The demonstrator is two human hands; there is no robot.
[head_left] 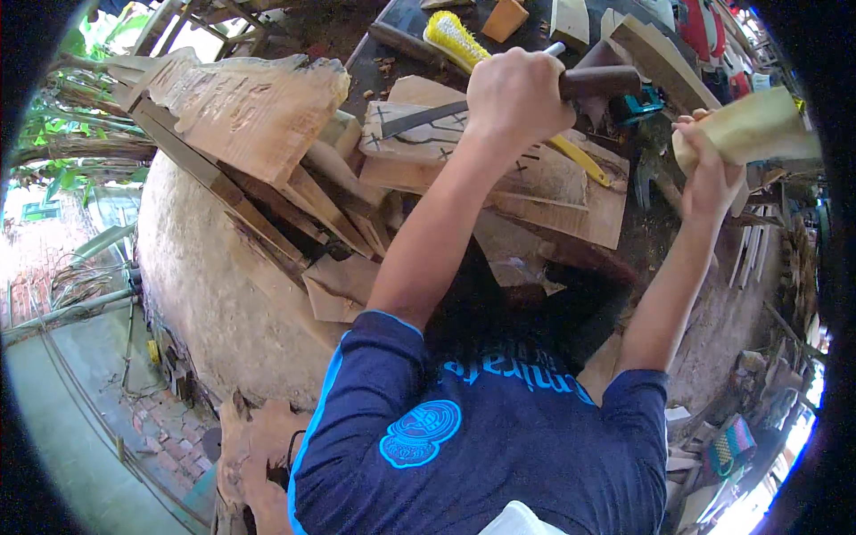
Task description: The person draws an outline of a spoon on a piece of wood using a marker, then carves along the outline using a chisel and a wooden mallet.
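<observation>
My left hand (522,98) is closed around the dark brown handle of a chisel (596,83). Its flat grey blade (426,118) points left, lying over a pale wood block (410,143) drawn with black lines and crosses. Off to the right, my right hand (709,169) grips a pale, thick wooden mallet (749,134), raised and partly blurred. A brush with yellow-white bristles (453,37) lies beyond my left hand. The yellow handle (578,160) that shows below the hand seems to belong to it. A short light rod (555,49) shows just past my knuckles.
Larger boards (571,209) lie under the marked block on a dark worktop (392,67). At left stands a rough wooden piece (241,107) on angled planks. More offcuts (571,22) and a teal tool (642,104) lie on the far side. A claw-like metal tool (644,183) is near my right forearm.
</observation>
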